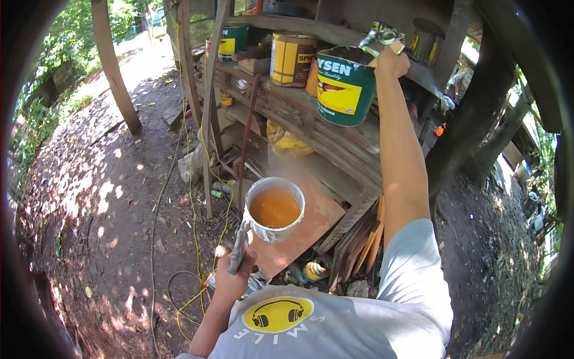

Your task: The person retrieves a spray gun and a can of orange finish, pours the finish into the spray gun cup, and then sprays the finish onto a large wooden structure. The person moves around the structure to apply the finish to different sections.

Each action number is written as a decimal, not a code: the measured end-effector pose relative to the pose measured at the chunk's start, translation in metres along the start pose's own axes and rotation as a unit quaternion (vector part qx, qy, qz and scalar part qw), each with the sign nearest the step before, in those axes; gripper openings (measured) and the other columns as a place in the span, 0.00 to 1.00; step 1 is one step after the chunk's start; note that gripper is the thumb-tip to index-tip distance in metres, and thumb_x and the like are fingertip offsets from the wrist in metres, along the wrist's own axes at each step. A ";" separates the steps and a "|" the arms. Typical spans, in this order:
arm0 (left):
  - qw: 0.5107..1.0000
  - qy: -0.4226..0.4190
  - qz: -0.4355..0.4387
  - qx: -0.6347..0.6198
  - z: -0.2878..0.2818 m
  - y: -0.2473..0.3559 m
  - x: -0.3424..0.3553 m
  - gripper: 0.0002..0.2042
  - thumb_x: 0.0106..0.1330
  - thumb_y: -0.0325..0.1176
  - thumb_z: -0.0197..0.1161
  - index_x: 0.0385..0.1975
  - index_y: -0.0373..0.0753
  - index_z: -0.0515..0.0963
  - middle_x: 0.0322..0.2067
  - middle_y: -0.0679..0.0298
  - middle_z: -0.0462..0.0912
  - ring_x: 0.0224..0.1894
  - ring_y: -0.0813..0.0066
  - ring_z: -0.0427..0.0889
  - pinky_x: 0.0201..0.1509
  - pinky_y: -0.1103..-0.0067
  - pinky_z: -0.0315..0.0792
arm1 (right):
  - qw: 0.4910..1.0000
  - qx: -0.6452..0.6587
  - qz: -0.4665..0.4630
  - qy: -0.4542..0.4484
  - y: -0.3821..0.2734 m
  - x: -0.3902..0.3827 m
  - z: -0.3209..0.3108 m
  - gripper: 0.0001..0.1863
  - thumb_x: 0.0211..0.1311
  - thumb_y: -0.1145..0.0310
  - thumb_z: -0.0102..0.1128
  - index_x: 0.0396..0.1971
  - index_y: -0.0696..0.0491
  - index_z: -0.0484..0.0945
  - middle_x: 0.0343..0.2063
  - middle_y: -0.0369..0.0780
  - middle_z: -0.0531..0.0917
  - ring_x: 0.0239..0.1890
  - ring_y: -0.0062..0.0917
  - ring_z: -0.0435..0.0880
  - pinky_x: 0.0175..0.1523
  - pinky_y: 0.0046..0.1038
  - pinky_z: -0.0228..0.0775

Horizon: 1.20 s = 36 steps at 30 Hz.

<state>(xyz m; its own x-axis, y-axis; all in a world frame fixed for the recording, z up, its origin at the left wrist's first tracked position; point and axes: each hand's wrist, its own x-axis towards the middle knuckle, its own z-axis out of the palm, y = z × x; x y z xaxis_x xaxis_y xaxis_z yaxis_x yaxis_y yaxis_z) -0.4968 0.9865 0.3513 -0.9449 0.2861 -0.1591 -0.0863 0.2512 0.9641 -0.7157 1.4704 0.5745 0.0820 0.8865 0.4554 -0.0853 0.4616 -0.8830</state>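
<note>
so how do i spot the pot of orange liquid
Find the wooden shelf. In front of it, the left hand grips a grey handle with the pot beyond. Unlike the shelf's cans, this is pale-rimmed with orange liquid showing.

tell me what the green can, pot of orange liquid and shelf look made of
Green can: probably tin with a smooth printed finish, judging by its cylindrical wall. Pot: metal or plastic, unclear which; its pale rim and wall look blotchy and coated. Shelf: seemingly weathered wood, dull; plank edges show.

Room opens above the bucket (277,232); a wooden post (208,119) stands left.
</note>
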 end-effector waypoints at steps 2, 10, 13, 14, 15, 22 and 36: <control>1.000 0.023 0.006 0.000 -0.003 -0.011 0.000 0.15 0.66 0.35 0.61 0.18 0.36 0.73 0.13 0.69 0.69 0.17 0.82 0.65 0.21 0.77 0.58 | 0.999 0.016 0.047 0.006 -0.002 -0.006 0.004 0.18 0.60 0.63 0.63 0.41 0.64 0.79 0.42 0.56 0.83 0.47 0.48 0.83 0.54 0.43 0.75; 0.999 0.038 0.011 -0.018 0.000 -0.019 0.006 0.14 0.65 0.34 0.60 0.17 0.37 0.72 0.13 0.71 0.68 0.16 0.82 0.65 0.20 0.78 0.56 | 0.998 -0.063 -0.027 -0.010 0.031 0.024 0.017 0.23 0.59 0.55 0.65 0.38 0.63 0.80 0.40 0.53 0.84 0.48 0.48 0.83 0.55 0.42 0.72; 0.999 0.032 0.003 -0.027 0.002 -0.021 0.010 0.14 0.65 0.34 0.60 0.17 0.37 0.72 0.13 0.71 0.69 0.16 0.83 0.64 0.20 0.78 0.56 | 0.998 -0.016 -0.048 -0.047 0.033 0.025 0.001 0.26 0.56 0.48 0.66 0.36 0.60 0.81 0.40 0.53 0.84 0.48 0.47 0.83 0.55 0.41 0.72; 0.999 0.028 0.006 -0.020 0.001 -0.023 0.011 0.14 0.65 0.34 0.60 0.18 0.37 0.72 0.13 0.71 0.69 0.16 0.83 0.64 0.20 0.79 0.56 | 0.996 -0.023 -0.071 -0.038 0.039 0.026 -0.009 0.26 0.56 0.48 0.66 0.36 0.60 0.81 0.39 0.52 0.84 0.48 0.47 0.83 0.55 0.41 0.72; 1.000 0.024 0.008 -0.015 0.004 -0.024 0.013 0.14 0.65 0.34 0.60 0.18 0.37 0.72 0.13 0.71 0.69 0.16 0.83 0.64 0.20 0.79 0.56 | 0.995 -0.031 -0.095 -0.029 0.049 0.027 -0.026 0.26 0.56 0.47 0.66 0.36 0.60 0.81 0.39 0.52 0.85 0.47 0.47 0.83 0.55 0.41 0.72; 1.000 -0.018 -0.012 -0.015 0.013 -0.007 0.022 0.15 0.67 0.33 0.62 0.18 0.34 0.72 0.14 0.68 0.69 0.19 0.82 0.63 0.23 0.75 0.59 | 0.762 -0.513 -0.177 -0.353 0.125 0.013 -0.109 0.37 0.48 0.44 0.72 0.51 0.57 0.78 0.51 0.51 0.81 0.56 0.44 0.79 0.60 0.39 0.70; 0.990 -0.137 0.024 0.032 0.022 -0.031 0.037 0.16 0.67 0.37 0.63 0.18 0.36 0.73 0.13 0.71 0.69 0.16 0.83 0.64 0.20 0.77 0.56 | 0.812 0.254 -0.005 -0.525 0.001 -0.174 -0.251 0.23 0.51 0.76 0.69 0.46 0.54 0.69 0.44 0.42 0.79 0.52 0.29 0.81 0.57 0.31 0.75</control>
<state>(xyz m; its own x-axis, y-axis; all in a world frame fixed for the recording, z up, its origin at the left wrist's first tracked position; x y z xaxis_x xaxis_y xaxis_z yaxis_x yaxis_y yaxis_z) -0.5223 1.0100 0.3111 -0.8253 0.5376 -0.1728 -0.0140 0.2865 0.9580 -0.4805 1.3083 0.4664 -0.7841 0.2999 0.5434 -0.5107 0.1857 -0.8395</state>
